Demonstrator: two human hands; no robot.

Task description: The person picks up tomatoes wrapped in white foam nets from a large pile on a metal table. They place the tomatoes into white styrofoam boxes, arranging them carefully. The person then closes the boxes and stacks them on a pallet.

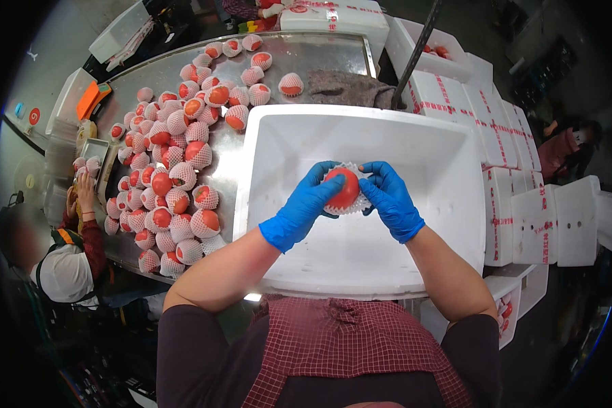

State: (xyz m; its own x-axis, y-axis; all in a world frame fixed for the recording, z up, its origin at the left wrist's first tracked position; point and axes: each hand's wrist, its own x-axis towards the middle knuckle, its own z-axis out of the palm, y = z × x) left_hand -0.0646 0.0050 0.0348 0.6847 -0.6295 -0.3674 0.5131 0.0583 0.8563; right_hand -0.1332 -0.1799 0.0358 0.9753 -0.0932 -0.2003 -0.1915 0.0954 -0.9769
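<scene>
Both my hands wear blue gloves and are raised over a large white foam box (306,265). A red tomato (348,189) is in my left hand (306,199), with the thumb across its top. My right hand (390,199) pinches the edge of a white foam net sleeve (362,203) that lies around the tomato's lower and right side. The fingertips under the tomato are partly hidden. To the left, on a metal table (229,163), lies a heap of tomatoes in foam nets (168,178). A loose foam net (213,245) rests by the heap's near edge.
A grey cloth (349,87) lies beyond the box, beside an upright metal post (419,51). Stacked foam boxes with red print (494,127) stand at right. A co-worker (66,265) has both hands at the table's left end; another person (566,148) is at far right.
</scene>
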